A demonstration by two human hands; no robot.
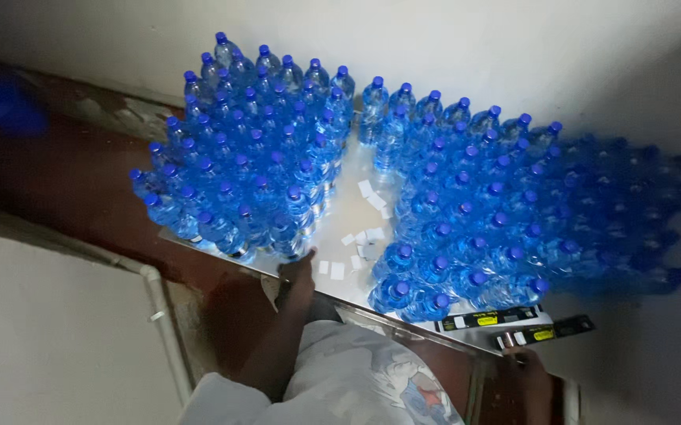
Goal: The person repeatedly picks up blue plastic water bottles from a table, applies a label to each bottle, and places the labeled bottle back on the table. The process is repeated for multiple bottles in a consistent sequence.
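Observation:
Two large groups of blue-capped clear plastic bottles stand on a white table (356,208), one group on the left (254,157) and one on the right (474,212). Small white paper slips (366,236) lie in the gap between them. My left hand (299,271) rests on the table's near edge, right by the front bottle (288,236) of the left group; its fingers are too dim to read. My right hand (526,370) sits low in shadow at the near right edge, just below a long black-and-yellow box (545,330).
A second black-and-yellow box (488,317) lies along the near edge in front of the right bottle group. A pale wall (451,39) backs the table. A white pipe (163,315) runs down at lower left beside a reddish-brown floor strip (81,189).

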